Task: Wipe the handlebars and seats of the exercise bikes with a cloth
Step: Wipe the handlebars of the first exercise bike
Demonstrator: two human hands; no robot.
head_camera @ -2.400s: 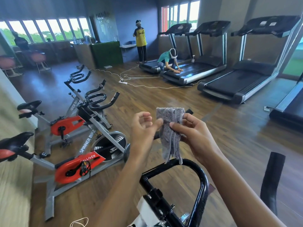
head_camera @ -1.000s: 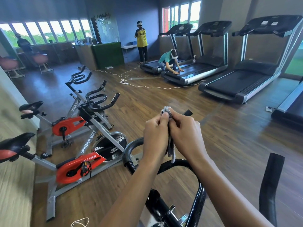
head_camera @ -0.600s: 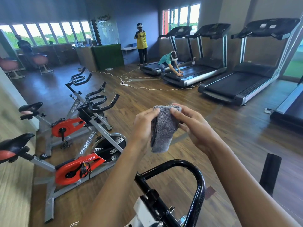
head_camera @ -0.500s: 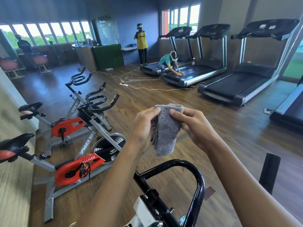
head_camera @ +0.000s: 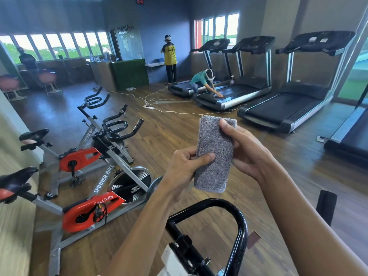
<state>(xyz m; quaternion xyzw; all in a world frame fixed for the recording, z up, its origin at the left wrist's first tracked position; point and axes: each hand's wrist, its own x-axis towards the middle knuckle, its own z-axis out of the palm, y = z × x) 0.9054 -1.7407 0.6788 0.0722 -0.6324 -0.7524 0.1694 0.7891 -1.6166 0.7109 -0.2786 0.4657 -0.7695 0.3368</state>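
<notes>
Left grip (head_camera: 183,168) and right grip (head_camera: 247,150) pinch the cloth (head_camera: 215,140), newly folded flat; you're ready for the handlebar (head_camera: 241,226).

The wood-plank floor (head_camera: 171,134) ahead of me carried a near spin bike (head_camera: 103,180) and a far spin bike (head_camera: 79,158) side by side at the left of the frame, and a row of treadmills (head_camera: 288,108) at the upper right. White cables (head_camera: 173,111) and a power strip (head_camera: 149,106) lay on it in the upper middle, and a reddish tape patch (head_camera: 253,239) sat at the lower right.
</notes>
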